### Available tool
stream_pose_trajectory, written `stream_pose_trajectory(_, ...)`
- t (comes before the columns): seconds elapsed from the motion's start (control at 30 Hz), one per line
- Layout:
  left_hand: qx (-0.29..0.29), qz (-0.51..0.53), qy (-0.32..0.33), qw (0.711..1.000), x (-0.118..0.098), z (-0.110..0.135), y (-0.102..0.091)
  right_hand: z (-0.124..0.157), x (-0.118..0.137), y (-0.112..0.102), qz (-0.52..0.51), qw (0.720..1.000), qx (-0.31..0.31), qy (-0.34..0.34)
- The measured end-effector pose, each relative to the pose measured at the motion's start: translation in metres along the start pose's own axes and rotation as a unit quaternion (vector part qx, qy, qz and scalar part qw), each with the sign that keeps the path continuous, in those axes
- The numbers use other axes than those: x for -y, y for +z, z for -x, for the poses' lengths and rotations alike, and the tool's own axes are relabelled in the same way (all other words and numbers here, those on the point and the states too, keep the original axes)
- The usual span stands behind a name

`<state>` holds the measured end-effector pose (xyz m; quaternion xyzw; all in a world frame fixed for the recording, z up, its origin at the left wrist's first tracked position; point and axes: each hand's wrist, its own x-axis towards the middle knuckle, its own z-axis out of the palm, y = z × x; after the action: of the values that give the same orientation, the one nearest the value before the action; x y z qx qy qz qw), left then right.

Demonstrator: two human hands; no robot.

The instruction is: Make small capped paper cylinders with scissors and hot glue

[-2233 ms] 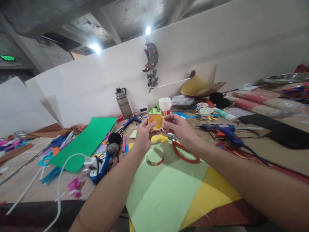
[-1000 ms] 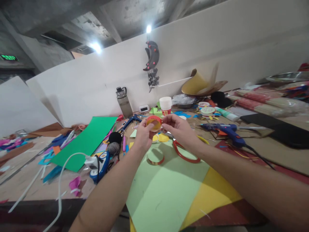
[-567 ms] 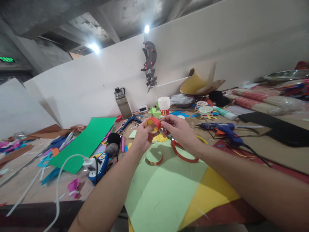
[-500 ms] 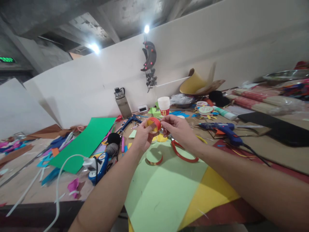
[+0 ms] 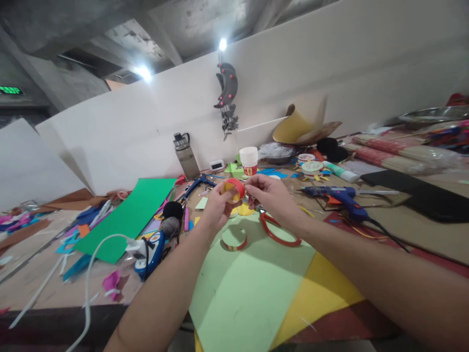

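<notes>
A small red ring with a yellow inside [image 5: 239,187] is pinched by my left hand [image 5: 217,205], thumb inside it and fingers around it. My right hand [image 5: 269,195] is closed at the ring's right edge, thumb and forefinger pressed together; whatever they pinch is too small to make out. Below the hands, a second, pale-lined ring with a red patterned band [image 5: 236,248] rests on light green paper [image 5: 249,293]. Red-handled scissors [image 5: 282,240] lie under my right wrist, their blades mostly hidden. Yellow round pieces [image 5: 245,209] are just beneath the ring.
Stacked paper cups [image 5: 249,159] stand beyond my hands, with a water bottle [image 5: 186,157] further left. At right lies a blue glue gun [image 5: 346,198] with its cable. A green sheet [image 5: 126,220], yarn balls [image 5: 171,226] and a blue-and-white power strip [image 5: 150,256] occupy the left.
The ring and both hands have shifted only very slightly; the grip looks the same. Everything else on the table stays in place.
</notes>
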<state>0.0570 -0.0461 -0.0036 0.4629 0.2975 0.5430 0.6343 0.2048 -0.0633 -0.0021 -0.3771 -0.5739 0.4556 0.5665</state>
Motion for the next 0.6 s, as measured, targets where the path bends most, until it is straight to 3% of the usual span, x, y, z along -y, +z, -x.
stream_pose_trajectory(0.43,0.015,0.012,-0.025,1.000,0.0032,-0.0038,-0.0035,0.0013,0.0034,0.0011,-0.017,1.000,0.012,0.014)
stream_pose_trajectory(0.5,-0.009,0.012,-0.018,1.000,0.0026,-0.0043,-0.0031,-0.0002,0.0038,0.0009,-0.020,0.999,0.015,0.024)
stream_pose_trajectory(0.6,-0.093,0.014,-0.005,0.996,0.0017,-0.0060,-0.0029,-0.0051,0.0065,-0.0030,0.018,0.999,0.004,0.030)
